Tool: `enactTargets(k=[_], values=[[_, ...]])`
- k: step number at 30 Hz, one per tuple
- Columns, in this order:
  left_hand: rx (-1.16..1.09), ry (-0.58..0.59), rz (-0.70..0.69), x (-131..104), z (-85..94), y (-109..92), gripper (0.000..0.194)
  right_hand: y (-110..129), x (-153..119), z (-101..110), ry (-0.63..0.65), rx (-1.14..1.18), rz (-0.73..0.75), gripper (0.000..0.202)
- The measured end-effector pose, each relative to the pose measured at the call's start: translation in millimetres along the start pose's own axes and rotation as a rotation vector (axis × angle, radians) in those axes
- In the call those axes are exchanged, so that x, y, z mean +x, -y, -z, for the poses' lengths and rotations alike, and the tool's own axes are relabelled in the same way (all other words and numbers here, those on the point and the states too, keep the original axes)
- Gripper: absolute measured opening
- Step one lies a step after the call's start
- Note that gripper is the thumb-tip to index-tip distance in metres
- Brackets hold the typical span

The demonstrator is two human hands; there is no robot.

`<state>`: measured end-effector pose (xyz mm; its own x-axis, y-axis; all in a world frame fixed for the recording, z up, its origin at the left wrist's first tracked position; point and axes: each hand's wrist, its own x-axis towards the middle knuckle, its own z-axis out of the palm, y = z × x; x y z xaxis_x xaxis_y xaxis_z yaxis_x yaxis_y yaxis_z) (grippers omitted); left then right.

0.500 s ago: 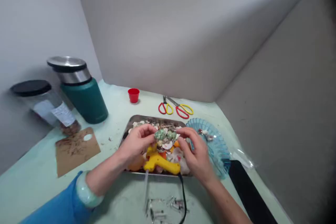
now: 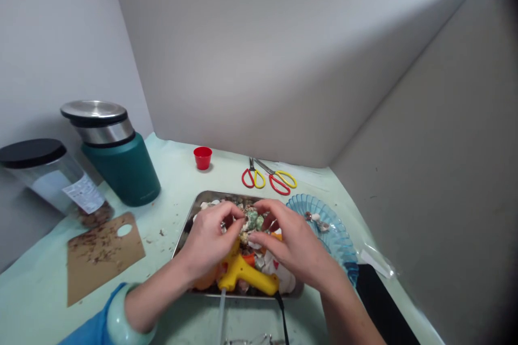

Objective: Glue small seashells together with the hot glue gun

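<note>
Over a metal tray (image 2: 186,225) heaped with shells and small pieces, my two hands come close together. Thumb and fingertips of my left hand (image 2: 212,234) are pinched at the left side of a green, lumpy piece (image 2: 253,220). My right hand (image 2: 293,241) curves around the other side of it, thumb and fingers apart; its fingertips partly cover what lies there. Just below the hands, a yellow glue gun (image 2: 254,278) lies across the tray's near part, a clear glue stick (image 2: 222,315) poking out and a black cord trailing toward me.
A blue fluted plate (image 2: 342,237) with a few small shells stands right of the tray, near a black strip (image 2: 384,307). Behind are a red cup (image 2: 203,158) and two scissors (image 2: 279,180). To the left are a teal flask (image 2: 125,172), a lidded jar (image 2: 60,183) and brown cardboard (image 2: 101,264).
The view has tilted up, so everything sits lower in the picture. My right hand has moved left, closer to my left hand, and covers more of the green piece.
</note>
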<state>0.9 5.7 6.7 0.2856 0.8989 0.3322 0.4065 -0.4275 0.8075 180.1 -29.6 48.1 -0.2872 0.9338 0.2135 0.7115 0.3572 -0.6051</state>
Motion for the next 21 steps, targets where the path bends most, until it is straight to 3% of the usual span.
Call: enactTargets(k=[7, 15, 21], values=[[0.127, -0.01, -0.239, -3.3, -0.2, 3.7, 0.01, -2.4, -1.4, -1.1, 0.035, 0.062, -0.04, 0.032], [0.361, -0.145, -0.667, -1.6, 5.7, 9.3, 0.018, -3.8, -2.0, -5.9, 0.01, 0.065, -0.017, 0.033], [0.48, -0.145, -0.821, -3.4, 8.9, 14.2, 0.022, -1.1, -4.3, -4.7, 0.018, 0.136, 0.006, 0.034]])
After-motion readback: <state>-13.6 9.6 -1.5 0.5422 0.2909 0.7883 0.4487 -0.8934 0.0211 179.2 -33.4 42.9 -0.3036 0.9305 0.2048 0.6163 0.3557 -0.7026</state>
